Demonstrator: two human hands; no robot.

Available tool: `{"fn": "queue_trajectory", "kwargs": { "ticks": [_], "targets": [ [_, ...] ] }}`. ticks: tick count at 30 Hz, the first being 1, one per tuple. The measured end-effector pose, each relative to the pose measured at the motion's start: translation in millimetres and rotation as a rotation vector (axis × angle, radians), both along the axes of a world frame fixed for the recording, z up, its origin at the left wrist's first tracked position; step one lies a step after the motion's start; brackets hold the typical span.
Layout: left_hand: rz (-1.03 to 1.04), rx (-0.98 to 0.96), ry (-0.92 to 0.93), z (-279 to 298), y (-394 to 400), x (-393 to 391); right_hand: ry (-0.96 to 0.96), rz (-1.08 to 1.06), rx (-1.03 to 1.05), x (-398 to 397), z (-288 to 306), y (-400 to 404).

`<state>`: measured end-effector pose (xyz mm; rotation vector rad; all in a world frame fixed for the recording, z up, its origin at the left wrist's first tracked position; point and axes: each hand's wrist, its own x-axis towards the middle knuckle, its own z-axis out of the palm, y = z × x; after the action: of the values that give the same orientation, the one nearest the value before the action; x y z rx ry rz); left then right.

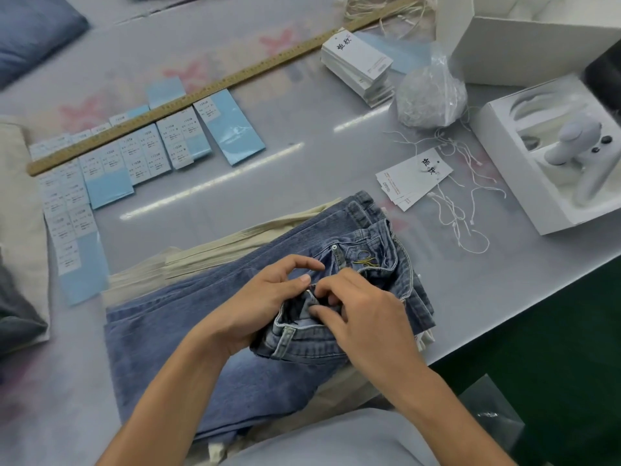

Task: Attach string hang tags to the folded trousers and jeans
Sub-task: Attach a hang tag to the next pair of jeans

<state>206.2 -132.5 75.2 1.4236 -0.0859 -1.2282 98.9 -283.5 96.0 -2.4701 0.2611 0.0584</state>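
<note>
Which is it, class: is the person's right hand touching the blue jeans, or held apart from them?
Touching. The head view shows the right hand with its fingers pinching the denim at the waistband of the blue jeans.

Left hand (265, 297) and right hand (356, 307) close together, fingers curled and pinching (forearms bare, angled inward)

Long wooden ruler (215, 87) lying diagonally across the grey table (302, 169); rows of pale blue sticker sheets (232, 129) beside and under it. Open white cardboard box (524, 45), far right. White tray box (524, 196) containing a white handheld device (578, 146).
</note>
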Motion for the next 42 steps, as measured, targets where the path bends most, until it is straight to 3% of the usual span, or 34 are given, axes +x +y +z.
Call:
{"fn": "queue_trajectory", "kwargs": {
  "ticks": [8, 17, 25, 31, 34, 36, 38, 42],
  "targets": [
    [-0.042, -0.047, 0.100, 0, 2, 3, -0.049, -0.015, -0.072, -1, 2, 0],
    [0.001, -0.033, 0.186, -4, 8, 2, -0.206, 0.215, -0.276, -43, 14, -10],
    [-0.029, -0.024, 0.156, -2, 8, 1, -0.077, 0.312, -0.405, -50, 16, -1],
    [-0.024, -0.046, 0.122, -5, 8, -1, -0.066, 0.319, -0.382, -46, 16, 1],
    [0.012, -0.184, 0.106, 1, 7, 7, -0.043, 0.312, -0.260, -50, 21, -7],
    [0.178, -0.292, 0.027, 8, 7, 19, -0.062, 0.268, -0.218, -52, 18, -16],
    [0.326, -0.284, -0.203, 14, 11, 31, -0.091, 0.033, -0.102, -52, 12, -27],
    [0.406, 0.002, -0.809, -4, 22, 29, -0.072, -0.463, 0.058, -45, -10, -64]
  ]
}}
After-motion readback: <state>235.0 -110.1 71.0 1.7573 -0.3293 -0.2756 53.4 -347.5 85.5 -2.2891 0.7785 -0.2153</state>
